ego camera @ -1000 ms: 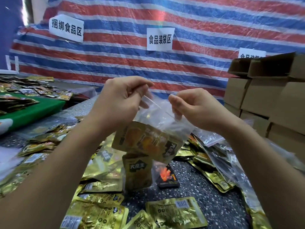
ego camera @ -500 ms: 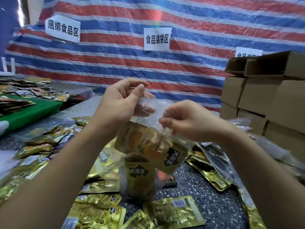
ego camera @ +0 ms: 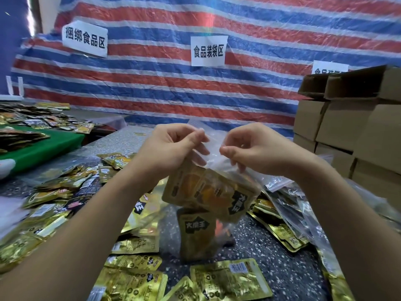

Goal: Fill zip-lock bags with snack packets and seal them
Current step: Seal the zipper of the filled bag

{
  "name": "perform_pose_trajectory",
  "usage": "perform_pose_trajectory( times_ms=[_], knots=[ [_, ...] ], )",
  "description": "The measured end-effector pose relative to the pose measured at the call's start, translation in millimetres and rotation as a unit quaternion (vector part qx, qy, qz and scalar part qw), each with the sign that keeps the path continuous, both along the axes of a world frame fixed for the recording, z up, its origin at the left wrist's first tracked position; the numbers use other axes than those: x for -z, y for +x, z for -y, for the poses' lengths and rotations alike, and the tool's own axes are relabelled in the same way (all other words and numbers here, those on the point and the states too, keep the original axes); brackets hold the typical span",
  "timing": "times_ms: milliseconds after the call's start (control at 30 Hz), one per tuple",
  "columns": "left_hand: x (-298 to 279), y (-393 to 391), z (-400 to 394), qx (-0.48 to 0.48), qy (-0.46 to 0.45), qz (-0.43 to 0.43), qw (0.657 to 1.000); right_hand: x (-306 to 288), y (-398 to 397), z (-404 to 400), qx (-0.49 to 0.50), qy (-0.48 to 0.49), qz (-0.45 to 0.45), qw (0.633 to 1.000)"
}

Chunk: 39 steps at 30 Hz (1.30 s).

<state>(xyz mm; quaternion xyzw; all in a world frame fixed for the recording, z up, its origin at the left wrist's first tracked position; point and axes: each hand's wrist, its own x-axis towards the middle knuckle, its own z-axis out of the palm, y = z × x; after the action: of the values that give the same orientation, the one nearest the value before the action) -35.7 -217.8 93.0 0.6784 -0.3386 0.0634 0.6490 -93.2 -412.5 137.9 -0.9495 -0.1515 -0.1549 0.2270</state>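
Left hand (ego camera: 171, 146): raised above the table, thumb and fingers curled, pinching left part of the zip-lock bag's top edge.
Right hand (ego camera: 253, 148): level with left hand and near it, fingers curled, pinching right part of same top edge.
Zip-lock bag (ego camera: 213, 161): clear plastic, hanging from both hands, lifted off the table; mouth between the two pinches, cannot tell whether sealed.
Packets in bag (ego camera: 208, 192): gold snack packets just below both hands, top one tilted, another (ego camera: 196, 233) upright beneath it, black label with white characters.
Loose gold packets (ego camera: 132, 285): scattered under and left of left forearm; more (ego camera: 280, 231) below right wrist.
Table (ego camera: 282, 270): dark speckled surface beneath the hands.
Empty clear bags (ego camera: 290, 205): heaped right of the hanging bag, under right forearm.
Cardboard boxes (ego camera: 351, 127): stacked well right of right hand.
Striped tarp (ego camera: 195, 94): red, blue, white, behind both hands, paper signs (ego camera: 208, 51) on it.
Green surface (ego camera: 43, 146): far left of left hand, packets on it.
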Motion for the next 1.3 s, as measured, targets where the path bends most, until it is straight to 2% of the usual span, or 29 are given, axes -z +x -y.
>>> perform_pose_trajectory(
  times_ms=[100,233,333,533,667,933,1100,1300],
  knots=[
    [-3,-3,0,-0.007,-0.025,0.024,0.999,1,-1,-8,-0.014,0.007,0.017,1.0],
    [-5,-7,2,-0.025,-0.008,0.066,0.998,-1,-4,-21,-0.032,0.057,0.076,0.995],
    [-8,-8,0,-0.031,-0.044,0.046,0.997,-1,-6,-22,-0.016,0.078,0.097,0.992],
    [-8,-13,4,-0.063,-0.059,0.106,0.991,-1,-12,-29,-0.005,0.077,0.113,0.991],
    [-9,-18,7,-0.084,-0.043,0.165,0.982,-6,-15,-39,-0.016,0.112,0.119,0.986],
    [-13,-25,5,-0.135,-0.03,0.224,0.965,-6,-18,-47,-0.004,0.152,0.13,0.98],
    [-16,-26,4,-0.132,-0.012,0.2,0.971,-4,-20,-48,-0.001,0.134,0.151,0.979],
    [-11,-25,4,-0.154,-0.008,0.241,0.958,-1,-17,-48,0.011,0.097,0.165,0.981]
  ],
)
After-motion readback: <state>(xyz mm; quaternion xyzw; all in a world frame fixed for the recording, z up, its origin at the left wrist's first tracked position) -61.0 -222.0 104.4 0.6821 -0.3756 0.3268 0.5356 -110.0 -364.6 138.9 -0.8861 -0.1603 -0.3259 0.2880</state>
